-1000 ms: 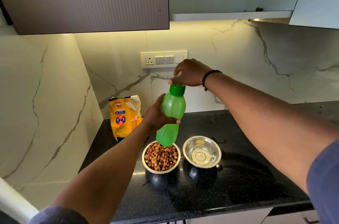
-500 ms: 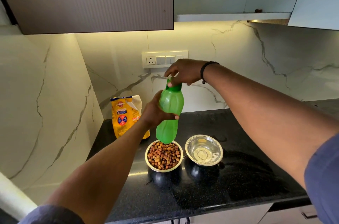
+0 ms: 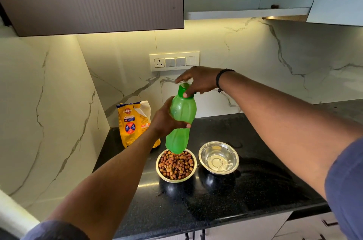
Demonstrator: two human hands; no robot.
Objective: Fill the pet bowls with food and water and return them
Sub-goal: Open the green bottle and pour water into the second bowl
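My left hand (image 3: 164, 119) grips the middle of a green plastic bottle (image 3: 181, 121), held upright above the counter. My right hand (image 3: 198, 80) rests on the bottle's green cap (image 3: 183, 90), thumb and fingers around it. Below the bottle stands a steel bowl full of brown kibble (image 3: 176, 165). To its right a second steel bowl (image 3: 218, 158) holds a little clear water.
A yellow pet food bag (image 3: 133, 123) stands open at the back left of the black granite counter (image 3: 255, 190). A switch panel (image 3: 174, 61) is on the marble wall. Cabinets hang overhead, one door open at top right. Drawers lie below the counter edge.
The bottle stays in my left hand over the kibble bowl. My right hand has turned on the cap, its fingers shifting around it.
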